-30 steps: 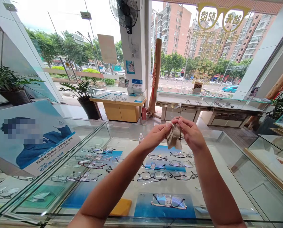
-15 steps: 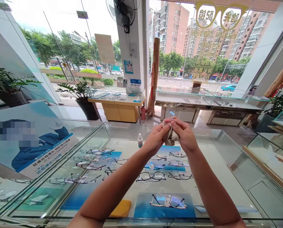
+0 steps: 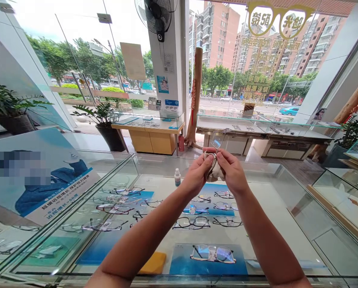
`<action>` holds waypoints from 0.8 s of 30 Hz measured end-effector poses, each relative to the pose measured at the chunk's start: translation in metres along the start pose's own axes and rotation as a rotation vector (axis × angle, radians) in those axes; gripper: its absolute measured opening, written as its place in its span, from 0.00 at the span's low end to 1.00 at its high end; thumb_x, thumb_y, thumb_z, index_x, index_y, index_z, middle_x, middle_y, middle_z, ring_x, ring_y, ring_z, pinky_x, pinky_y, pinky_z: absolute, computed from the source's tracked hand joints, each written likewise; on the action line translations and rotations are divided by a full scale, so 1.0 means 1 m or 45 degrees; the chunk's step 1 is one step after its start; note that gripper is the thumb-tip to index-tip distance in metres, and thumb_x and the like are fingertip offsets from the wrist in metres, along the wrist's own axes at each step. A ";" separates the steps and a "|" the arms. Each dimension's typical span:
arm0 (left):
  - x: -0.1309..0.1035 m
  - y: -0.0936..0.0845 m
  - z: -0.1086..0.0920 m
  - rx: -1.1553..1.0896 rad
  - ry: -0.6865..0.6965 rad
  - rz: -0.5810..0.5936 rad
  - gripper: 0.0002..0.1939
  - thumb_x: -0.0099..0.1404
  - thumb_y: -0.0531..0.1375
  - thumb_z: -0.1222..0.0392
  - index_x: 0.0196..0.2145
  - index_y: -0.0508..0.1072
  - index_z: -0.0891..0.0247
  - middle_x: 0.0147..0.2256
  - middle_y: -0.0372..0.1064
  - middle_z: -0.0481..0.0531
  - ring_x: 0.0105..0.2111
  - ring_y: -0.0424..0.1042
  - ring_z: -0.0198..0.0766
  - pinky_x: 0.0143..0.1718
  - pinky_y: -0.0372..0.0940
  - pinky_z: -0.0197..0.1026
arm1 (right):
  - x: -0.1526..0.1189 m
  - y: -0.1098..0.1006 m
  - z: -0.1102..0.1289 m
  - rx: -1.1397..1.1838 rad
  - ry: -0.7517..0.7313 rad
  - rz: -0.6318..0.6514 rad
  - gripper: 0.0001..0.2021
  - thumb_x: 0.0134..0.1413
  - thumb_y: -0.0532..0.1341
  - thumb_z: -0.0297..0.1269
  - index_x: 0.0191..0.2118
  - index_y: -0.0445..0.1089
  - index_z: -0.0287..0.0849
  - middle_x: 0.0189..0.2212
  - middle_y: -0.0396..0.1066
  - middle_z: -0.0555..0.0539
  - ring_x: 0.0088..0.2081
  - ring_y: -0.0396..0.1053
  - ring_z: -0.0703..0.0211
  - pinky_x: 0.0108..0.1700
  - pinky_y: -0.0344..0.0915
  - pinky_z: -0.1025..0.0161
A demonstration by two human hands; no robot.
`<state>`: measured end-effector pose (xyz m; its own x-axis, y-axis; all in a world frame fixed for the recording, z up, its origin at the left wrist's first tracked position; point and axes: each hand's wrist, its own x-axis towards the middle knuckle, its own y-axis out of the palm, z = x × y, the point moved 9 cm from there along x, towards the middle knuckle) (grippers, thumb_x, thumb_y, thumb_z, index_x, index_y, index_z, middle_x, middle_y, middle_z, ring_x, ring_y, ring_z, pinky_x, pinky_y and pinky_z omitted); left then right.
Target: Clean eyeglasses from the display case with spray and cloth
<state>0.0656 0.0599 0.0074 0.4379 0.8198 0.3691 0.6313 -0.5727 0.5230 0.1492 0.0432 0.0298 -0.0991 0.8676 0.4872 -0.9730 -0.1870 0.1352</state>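
Both hands meet above the far part of the glass counter. My left hand (image 3: 199, 171) is closed on a crumpled beige cloth (image 3: 214, 169). My right hand (image 3: 231, 171) pinches the same cloth from the other side, its fingers wrapped round a pair of glasses (image 3: 217, 142). One clear lens sticks up above the fingertips; the rest of the glasses is hidden by cloth and fingers. Below and left of the hands a small white bottle (image 3: 177, 177) stands upright.
The glass display counter (image 3: 266, 236) holds several eyeglasses; one pair (image 3: 213, 254) lies on a blue mat (image 3: 179, 264). A yellow case (image 3: 155, 263) lies near the front edge. An advertising board (image 3: 41, 176) stands at left. Farther back are other display counters (image 3: 151, 140) and potted plants (image 3: 107, 120).
The lens above my fingers has turned and shows more fully. The cloth has been shifted and refolded between my hands, and my fingers have moved slightly.
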 end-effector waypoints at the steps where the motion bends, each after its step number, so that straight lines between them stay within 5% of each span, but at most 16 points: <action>1: 0.000 -0.001 0.000 -0.006 -0.003 -0.010 0.26 0.61 0.76 0.43 0.47 0.77 0.62 0.33 0.76 0.48 0.33 0.75 0.35 0.37 0.69 0.37 | -0.001 0.002 0.000 -0.009 0.005 0.014 0.22 0.67 0.65 0.58 0.56 0.82 0.52 0.39 0.80 0.48 0.33 0.71 0.61 0.31 0.66 0.65; 6: 0.001 -0.006 0.000 0.019 -0.007 -0.071 0.30 0.57 0.78 0.41 0.47 0.76 0.62 0.33 0.77 0.47 0.33 0.76 0.34 0.36 0.70 0.35 | -0.004 0.005 0.001 -0.072 0.027 0.034 0.27 0.67 0.65 0.61 0.62 0.79 0.49 0.31 0.75 0.50 0.29 0.68 0.62 0.29 0.65 0.65; 12: 0.001 -0.008 -0.001 0.181 0.017 -0.091 0.29 0.61 0.75 0.38 0.47 0.76 0.63 0.32 0.75 0.47 0.29 0.72 0.32 0.30 0.65 0.34 | -0.001 0.002 0.001 0.006 -0.010 -0.013 0.20 0.67 0.66 0.58 0.53 0.85 0.52 0.51 0.82 0.45 0.44 0.77 0.55 0.45 0.74 0.60; 18: 0.000 -0.012 -0.004 0.278 0.140 -0.146 0.26 0.64 0.71 0.35 0.40 0.76 0.62 0.31 0.70 0.46 0.31 0.67 0.32 0.33 0.65 0.35 | 0.001 0.000 -0.004 0.002 0.014 -0.023 0.21 0.66 0.66 0.59 0.52 0.85 0.52 0.56 0.82 0.45 0.54 0.78 0.49 0.51 0.76 0.55; 24: -0.002 -0.014 -0.010 0.331 0.234 -0.170 0.24 0.67 0.69 0.35 0.43 0.79 0.60 0.37 0.73 0.49 0.38 0.70 0.36 0.43 0.69 0.37 | 0.002 -0.008 -0.004 0.037 0.001 -0.108 0.19 0.64 0.68 0.56 0.51 0.85 0.51 0.54 0.84 0.44 0.55 0.78 0.46 0.56 0.76 0.50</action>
<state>0.0493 0.0660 0.0071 0.2328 0.8596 0.4549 0.8275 -0.4209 0.3717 0.1559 0.0480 0.0257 -0.0169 0.8814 0.4722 -0.9715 -0.1263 0.2008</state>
